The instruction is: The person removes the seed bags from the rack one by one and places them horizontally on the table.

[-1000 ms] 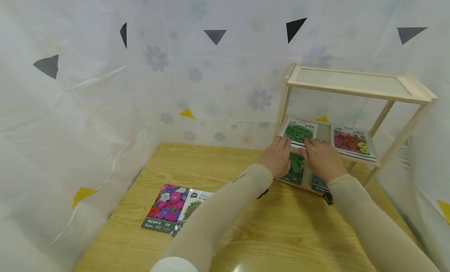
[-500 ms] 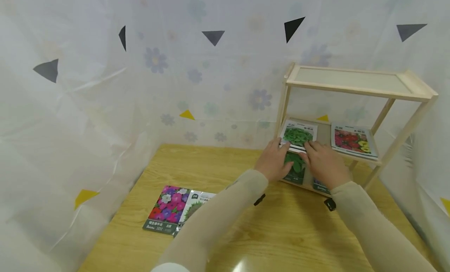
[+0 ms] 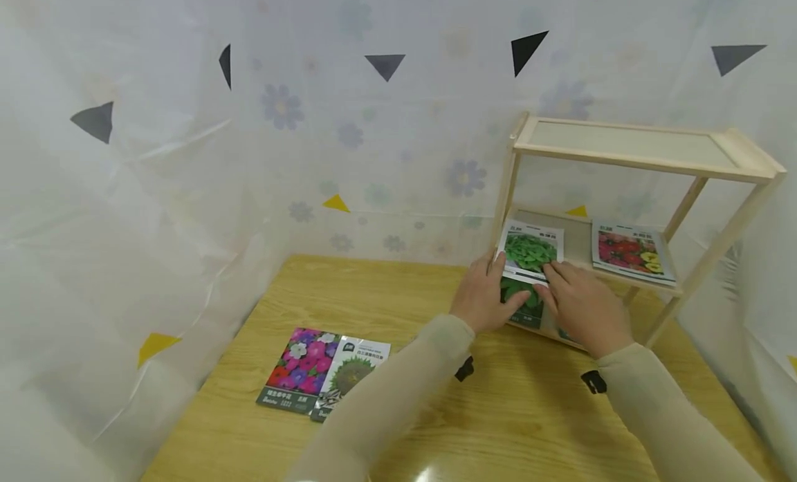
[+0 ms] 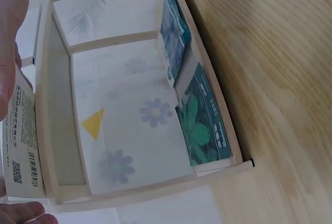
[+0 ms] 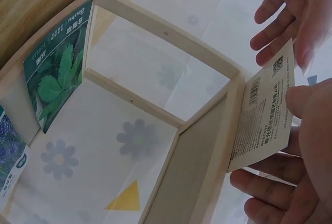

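A seed packet with green leaves (image 3: 529, 250) lies on the left of a wooden rack's middle shelf, its front end jutting past the shelf edge. My right hand (image 3: 588, 309) pinches its front right corner, fingers above and thumb at the underside. Fingers of my left hand (image 3: 482, 299) lie straight along the left side, thumb spread away from them. From below, the right wrist view shows the packet's printed back (image 5: 264, 112) with its barcode. Right of it on the same shelf is a red and yellow flower packet (image 3: 629, 254).
On the lower shelf are a green leaf packet (image 4: 199, 123) and a blue-purple flower packet (image 4: 174, 37). The rack's top panel (image 3: 623, 143) overhangs the middle shelf. A pink flower packet (image 3: 305, 361) and a sunflower packet (image 3: 355, 371) lie at the table's left.
The green leaf packet has slid toward me, its front end now further over the shelf edge. Both hands have drawn back slightly with it, and the left thumb has spread outward.
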